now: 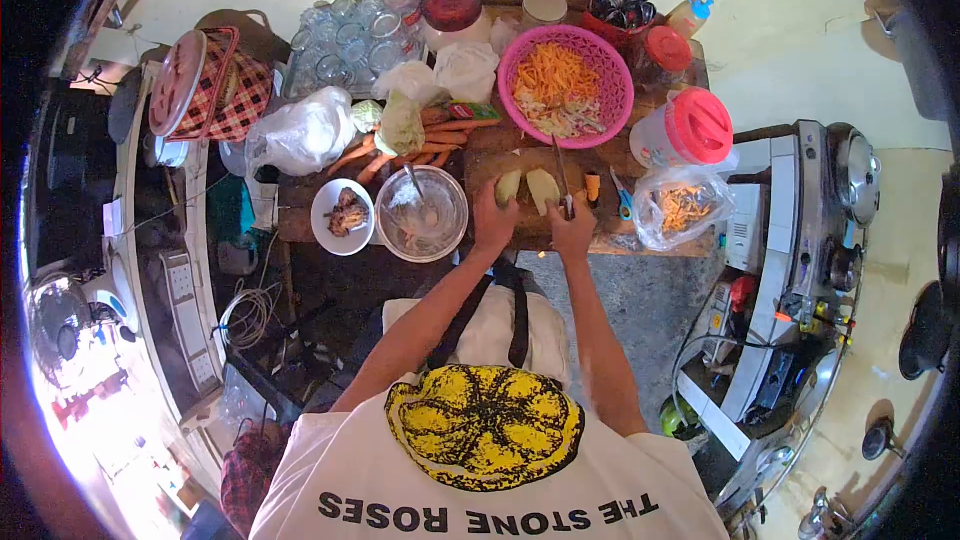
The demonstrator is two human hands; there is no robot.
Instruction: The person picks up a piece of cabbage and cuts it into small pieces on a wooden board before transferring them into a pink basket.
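Note:
My left hand [494, 222] grips a pale green vegetable piece [509, 186] against the wooden table [490, 160]. Beside it lies another pale piece [542, 188], its light cut face upward, near the knife. My right hand [573, 232] is closed around the handle of a knife [562, 172], whose blade points away from me. An orange carrot stub [593, 186] and blue-handled scissors [624, 202] lie just right of the knife. Beyond my hands, a pink basket [624, 105] holds shredded carrot and paler shreds.
Left of my hands are a metal bowl [450, 240] with a spoon, a white bowl [322, 230] with brown food, carrots [440, 140] and cabbage [401, 125]. To the right stand a bag of orange shreds [690, 210] and a pink-lidded jug [670, 135]. Glasses [350, 35] line the back.

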